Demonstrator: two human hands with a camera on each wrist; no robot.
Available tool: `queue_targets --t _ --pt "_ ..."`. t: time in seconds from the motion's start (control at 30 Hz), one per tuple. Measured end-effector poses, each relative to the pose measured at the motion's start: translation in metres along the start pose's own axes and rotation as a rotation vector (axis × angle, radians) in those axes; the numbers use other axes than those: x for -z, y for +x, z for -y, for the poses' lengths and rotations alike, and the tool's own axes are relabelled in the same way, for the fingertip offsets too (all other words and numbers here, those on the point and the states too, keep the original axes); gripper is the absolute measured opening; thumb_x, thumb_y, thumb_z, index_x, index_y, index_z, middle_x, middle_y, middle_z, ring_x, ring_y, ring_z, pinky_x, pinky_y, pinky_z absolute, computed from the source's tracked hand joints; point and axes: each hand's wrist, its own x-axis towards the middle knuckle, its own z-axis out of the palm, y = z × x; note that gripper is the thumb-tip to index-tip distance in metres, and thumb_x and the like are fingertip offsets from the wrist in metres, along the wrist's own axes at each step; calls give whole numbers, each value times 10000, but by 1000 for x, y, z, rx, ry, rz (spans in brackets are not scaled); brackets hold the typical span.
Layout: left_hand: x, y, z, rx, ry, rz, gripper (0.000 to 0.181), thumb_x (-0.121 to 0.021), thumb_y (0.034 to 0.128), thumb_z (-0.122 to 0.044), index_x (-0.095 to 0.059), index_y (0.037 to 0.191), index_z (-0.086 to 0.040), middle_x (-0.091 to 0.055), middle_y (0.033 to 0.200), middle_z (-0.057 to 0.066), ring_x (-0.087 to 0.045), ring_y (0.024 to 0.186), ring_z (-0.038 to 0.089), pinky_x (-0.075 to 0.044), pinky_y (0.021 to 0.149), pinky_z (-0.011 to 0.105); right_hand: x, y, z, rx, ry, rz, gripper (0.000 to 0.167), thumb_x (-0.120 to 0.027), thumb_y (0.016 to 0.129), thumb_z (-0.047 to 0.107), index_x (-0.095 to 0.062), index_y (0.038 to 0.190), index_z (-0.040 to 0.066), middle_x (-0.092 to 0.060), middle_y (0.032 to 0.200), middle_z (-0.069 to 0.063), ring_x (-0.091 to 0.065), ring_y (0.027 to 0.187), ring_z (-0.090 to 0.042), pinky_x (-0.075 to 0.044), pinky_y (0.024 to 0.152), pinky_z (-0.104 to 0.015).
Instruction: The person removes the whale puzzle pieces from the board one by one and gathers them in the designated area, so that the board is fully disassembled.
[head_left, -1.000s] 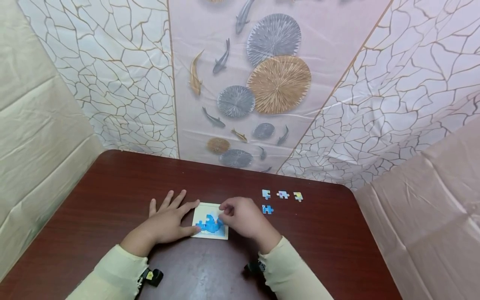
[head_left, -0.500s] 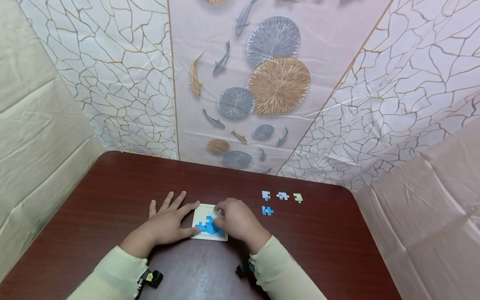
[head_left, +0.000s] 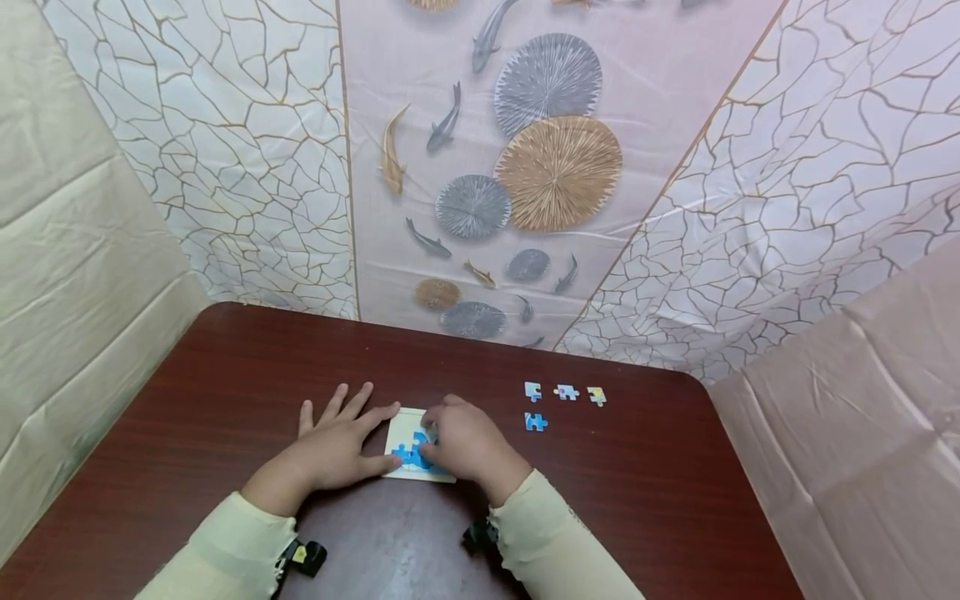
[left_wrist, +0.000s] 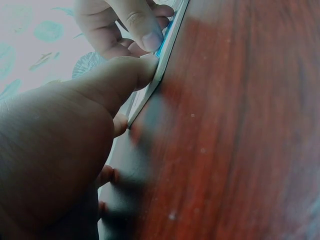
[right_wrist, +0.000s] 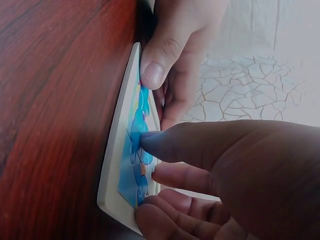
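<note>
A pale square puzzle board (head_left: 401, 423) with blue pieces (head_left: 411, 455) in its lower part lies on the table. My left hand (head_left: 330, 450) is spread at its left side, the thumb on the lower left of the board and the index fingertip at the upper left corner. From the right, my right hand (head_left: 471, 442) reaches over the board. In the right wrist view, the right thumb (right_wrist: 175, 142) touches the blue picture (right_wrist: 134, 135), its other fingers bent near the surface and apart from the thumb. No loose piece shows between them.
Several loose puzzle pieces lie right of the board: one blue (head_left: 536, 422), and above it a row with a light one (head_left: 532, 391), a pale one (head_left: 566, 392) and a yellowish one (head_left: 596, 395). Patterned cloth (head_left: 472, 204) hangs behind the dark red table (head_left: 637, 483).
My right hand has moved left across the board, and its thumb and index finger stand farther apart. My left hand has stayed in place.
</note>
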Motion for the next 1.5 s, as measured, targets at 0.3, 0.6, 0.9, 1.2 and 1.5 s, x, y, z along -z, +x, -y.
queue_targets --t 0.3,0.6,0.9,1.2,1.5 --pt "1 1 1 -3 0 -2 866 -750 980 -736 -461 1728 -409 -150 1904 137 -21 1747 543 77 1238 912 3 0 0 -14 39 30 328 -841 1022 360 -793 1277 160 -704 1177 -8 -614 891 -91 -617 880 -354" --pt "2 1 0 -4 1 -1 870 -754 976 -737 -465 1727 -405 -150 1904 137 -24 1747 542 76 1236 916 4 0 2 -47 84 37 336 -858 1011 345 -717 1250 156 -661 1127 3 -580 769 -98 -563 793 -332" --pt "2 1 0 5 -9 6 881 -754 965 -755 -467 1724 -412 -150 1904 133 -14 1747 542 85 1235 912 0 -6 8 -53 87 -16 317 -843 1004 305 -623 1195 180 -589 888 64 -539 650 -113 -481 628 -313" --pt "-1 1 1 12 -2 7 895 -765 947 -766 -477 1718 -414 -160 1903 135 -20 1747 544 77 1233 917 -5 -16 10 10 138 -100 227 -783 1050 206 -608 1194 217 -563 737 90 -474 556 -90 -391 534 -271" --pt "-2 2 0 11 12 2 898 -762 942 -781 -474 1716 -428 -169 1902 130 -34 1747 541 61 1233 921 2 -22 -7 34 302 -117 206 -765 1084 175 -658 1252 227 -640 850 105 -544 651 -53 -497 638 -258"
